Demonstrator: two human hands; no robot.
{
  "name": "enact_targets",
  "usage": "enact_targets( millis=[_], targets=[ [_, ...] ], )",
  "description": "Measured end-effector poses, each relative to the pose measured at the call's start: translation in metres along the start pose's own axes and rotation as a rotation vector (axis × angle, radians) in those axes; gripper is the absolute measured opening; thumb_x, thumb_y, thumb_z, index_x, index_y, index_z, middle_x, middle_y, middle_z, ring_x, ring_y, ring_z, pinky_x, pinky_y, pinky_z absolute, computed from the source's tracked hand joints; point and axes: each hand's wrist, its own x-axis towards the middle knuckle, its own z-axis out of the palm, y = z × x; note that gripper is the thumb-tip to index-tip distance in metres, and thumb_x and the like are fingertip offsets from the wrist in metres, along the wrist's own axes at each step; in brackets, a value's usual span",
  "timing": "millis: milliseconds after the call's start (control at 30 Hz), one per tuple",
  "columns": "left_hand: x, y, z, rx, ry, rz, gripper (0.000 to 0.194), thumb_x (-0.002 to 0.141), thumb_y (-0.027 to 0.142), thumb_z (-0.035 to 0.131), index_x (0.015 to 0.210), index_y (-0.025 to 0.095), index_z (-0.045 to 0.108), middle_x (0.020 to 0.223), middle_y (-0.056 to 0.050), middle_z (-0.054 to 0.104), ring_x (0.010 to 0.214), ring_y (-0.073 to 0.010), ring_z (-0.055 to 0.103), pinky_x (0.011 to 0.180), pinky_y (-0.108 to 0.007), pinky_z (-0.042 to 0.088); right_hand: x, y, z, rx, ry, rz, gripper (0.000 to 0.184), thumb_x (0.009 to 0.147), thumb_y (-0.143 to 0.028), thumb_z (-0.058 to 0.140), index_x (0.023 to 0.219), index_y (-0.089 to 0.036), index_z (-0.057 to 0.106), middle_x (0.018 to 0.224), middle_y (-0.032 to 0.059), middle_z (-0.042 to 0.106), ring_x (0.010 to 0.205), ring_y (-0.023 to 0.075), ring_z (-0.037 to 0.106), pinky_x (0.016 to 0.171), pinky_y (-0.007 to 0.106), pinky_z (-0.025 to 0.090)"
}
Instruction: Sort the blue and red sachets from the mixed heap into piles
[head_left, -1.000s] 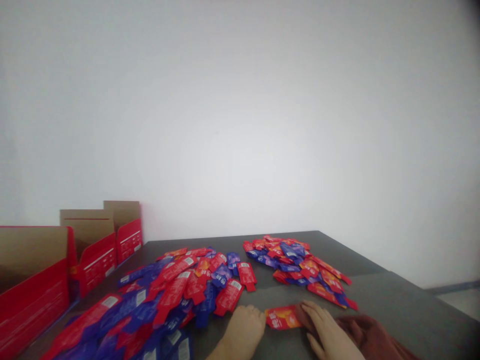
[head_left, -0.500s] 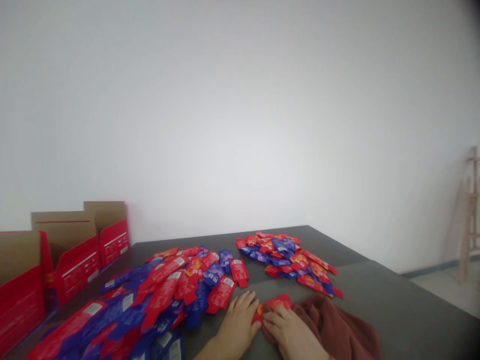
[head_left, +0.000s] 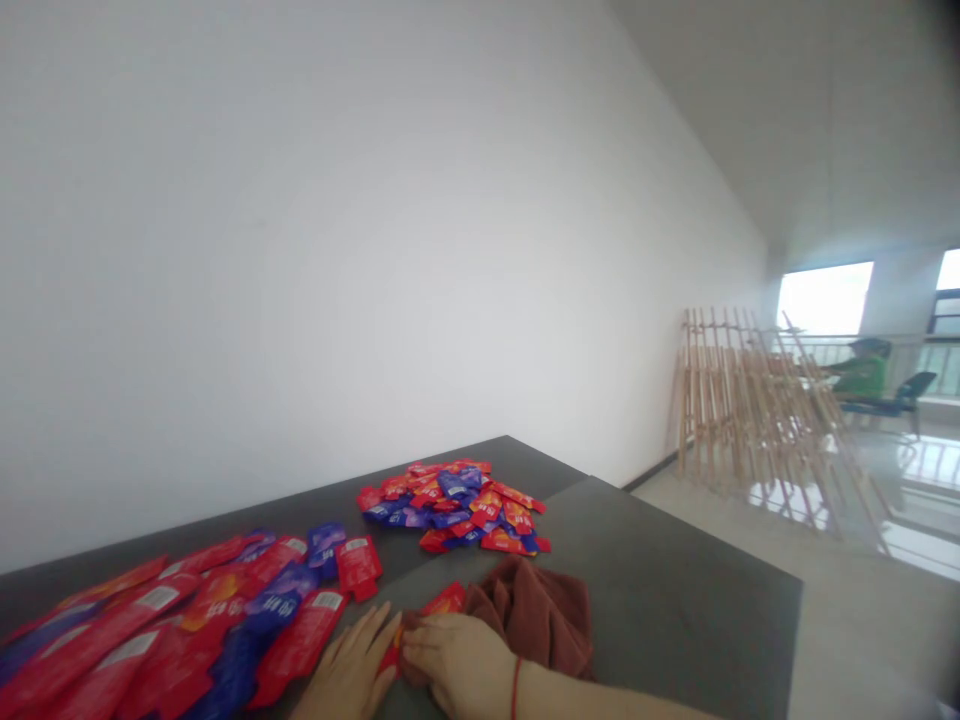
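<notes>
A red-and-orange packet (head_left: pixel 448 598) lies on the dark table (head_left: pixel 660 590), mostly covered by my hands. My left hand (head_left: pixel 355 662) rests flat at its left end, fingers stretched out. Bunched under the fingers of my right hand (head_left: pixel 459 655) is part of a brown cloth (head_left: pixel 534 612), pressed onto the packet; the cloth's loose folds spread to the right. Left of my hands is a large pile of red and blue packets (head_left: pixel 187 620). A second, smaller pile of packets (head_left: pixel 457 500) sits farther back.
A white wall (head_left: pixel 375 250) runs behind the table. Beyond the table's right edge, several wooden frames (head_left: pixel 739 400) lean against the wall. A person in green (head_left: pixel 862 372) sits far off near the windows, beside a dark chair (head_left: pixel 900 400).
The view has swung right; the red boxes at the left are out of sight. My right hand with the cloth has moved left over the packet. My left hand has gone from closed to flat.
</notes>
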Motion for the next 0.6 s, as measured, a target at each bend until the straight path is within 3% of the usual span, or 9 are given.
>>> enact_targets(
  millis=[133,267,367,467,600],
  targets=[
    [0.001,0.002,-0.001,0.001,-0.018,-0.021,0.047,0.091,0.035,0.043,0.136,0.027,0.054,0.143,-0.006,0.047,0.131,-0.026,0.044,0.107,-0.043,0.037,-0.026,0.014,-0.012,-0.004,0.072,0.2,0.043,0.09,-0.023,0.044,0.13,-0.012,0.056,0.136,0.0091,0.058,0.126,0.0198,0.049,0.109,0.03,0.031],
    [0.002,0.004,0.002,-0.007,-0.034,-0.045,0.049,0.09,0.034,0.044,0.139,0.029,0.05,0.146,-0.005,0.043,0.134,-0.0264,0.04,0.108,-0.044,0.035,-0.017,0.02,-0.018,-0.034,0.095,0.378,0.038,0.088,-0.017,0.042,0.12,-0.009,0.061,0.123,0.0141,0.065,0.111,0.0241,0.059,0.101,0.035,0.04],
    [0.001,0.007,-0.001,-0.008,-0.039,-0.064,0.049,0.09,0.031,0.044,0.139,0.028,0.05,0.147,-0.006,0.043,0.134,-0.0272,0.039,0.108,-0.046,0.034,0.004,0.011,-0.011,-0.014,0.082,0.341,0.035,0.086,-0.015,0.043,0.113,-0.008,0.064,0.116,0.0155,0.068,0.106,0.0253,0.061,0.099,0.036,0.042],
    [-0.004,0.015,-0.015,-0.039,-0.063,-0.045,0.049,0.091,0.027,0.045,0.14,0.028,0.048,0.147,-0.006,0.042,0.135,-0.0258,0.039,0.109,-0.045,0.033,0.015,-0.004,-0.005,0.037,0.057,0.219,0.035,0.086,-0.017,0.048,0.117,-0.011,0.064,0.123,0.0118,0.066,0.113,0.0214,0.059,0.104,0.03,0.037],
    [-0.011,0.033,-0.041,-0.089,-0.15,-0.078,0.051,0.093,0.029,0.044,0.144,0.023,0.043,0.151,-0.007,0.035,0.139,-0.0245,0.032,0.113,-0.044,0.027,-0.008,-0.011,-0.012,0.132,0.036,0.076,0.038,0.09,-0.018,0.043,0.123,-0.015,0.063,0.129,0.0084,0.063,0.122,0.0172,0.054,0.108,0.028,0.034]
  ],
)
